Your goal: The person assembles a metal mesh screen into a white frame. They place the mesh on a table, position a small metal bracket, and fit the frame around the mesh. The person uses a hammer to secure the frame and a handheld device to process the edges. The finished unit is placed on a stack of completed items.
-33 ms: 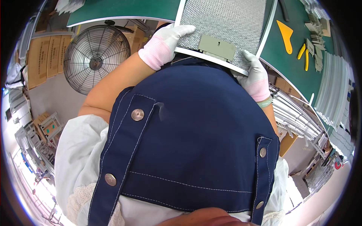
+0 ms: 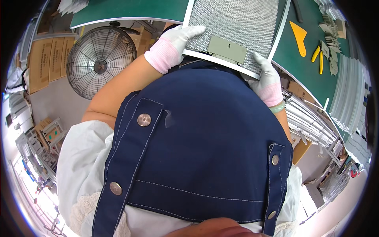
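Observation:
A metal mesh filter panel (image 2: 233, 19) with a thin white frame lies half over the green table's near edge, against my navy apron. A grey-green plastic latch plate (image 2: 227, 49) sits on the mesh at the near side of the frame. My left hand (image 2: 176, 42), in a white glove with a pink cuff, grips the panel's near left corner, thumb over the mesh. At the near right corner, my gloved right hand (image 2: 267, 76) is closed round the frame, its thumb on top. The fingers under the panel are hidden.
On the green table (image 2: 290, 73) to the right lie an orange scraper (image 2: 299, 38), yellow-handled pliers (image 2: 319, 59), several grey-green plates (image 2: 331, 55) and white frame strips (image 2: 347, 94). A floor fan (image 2: 100, 66) and cardboard boxes (image 2: 51, 61) stand on the left.

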`<state>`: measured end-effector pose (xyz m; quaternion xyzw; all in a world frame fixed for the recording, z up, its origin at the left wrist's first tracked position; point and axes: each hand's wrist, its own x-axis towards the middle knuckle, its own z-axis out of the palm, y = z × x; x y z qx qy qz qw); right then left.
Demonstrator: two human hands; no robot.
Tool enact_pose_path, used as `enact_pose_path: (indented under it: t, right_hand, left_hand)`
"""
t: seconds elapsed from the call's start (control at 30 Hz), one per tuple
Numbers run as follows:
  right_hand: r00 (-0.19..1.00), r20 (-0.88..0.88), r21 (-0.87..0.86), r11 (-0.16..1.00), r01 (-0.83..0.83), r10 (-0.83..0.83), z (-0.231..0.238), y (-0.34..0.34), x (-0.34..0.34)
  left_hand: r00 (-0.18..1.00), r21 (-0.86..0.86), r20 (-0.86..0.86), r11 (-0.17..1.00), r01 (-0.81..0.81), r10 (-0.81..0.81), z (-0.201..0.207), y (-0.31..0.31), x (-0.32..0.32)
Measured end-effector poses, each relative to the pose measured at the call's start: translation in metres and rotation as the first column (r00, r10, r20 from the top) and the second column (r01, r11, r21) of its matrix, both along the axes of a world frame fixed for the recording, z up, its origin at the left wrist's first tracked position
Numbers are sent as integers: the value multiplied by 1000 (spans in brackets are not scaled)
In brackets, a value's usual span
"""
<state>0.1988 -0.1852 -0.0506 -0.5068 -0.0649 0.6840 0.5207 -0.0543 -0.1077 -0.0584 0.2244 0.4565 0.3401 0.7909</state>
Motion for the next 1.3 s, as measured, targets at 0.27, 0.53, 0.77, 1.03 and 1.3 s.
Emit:
enact_pose_path:
  t: [0.27,0.53,0.77,1.03,1.3]
  right_hand:
    - [771,608,206,901,-383,189,-23,-13,12]
    - [959,176,-114,972,-206,224,6,-15,16]
    - [978,15,19,978,-206,206,17,-14,7]
    - [989,45,67,988,-142,140,6,-11,-5]
    - [970,-124,21,978,-209,210,13,-8,-4]
  left_hand:
    - [990,66,-10,988,138,-137,-5,4,-8]
    - [964,136,-229,976,167,-133,4,-5,-18]
    - [985,170,-149,980,106,-81,12,-10,-14]
    - [999,117,-27,993,-20,23,-6,-9,-9]
    - [984,20,179,1000,-19,15,-9,-5,-14]
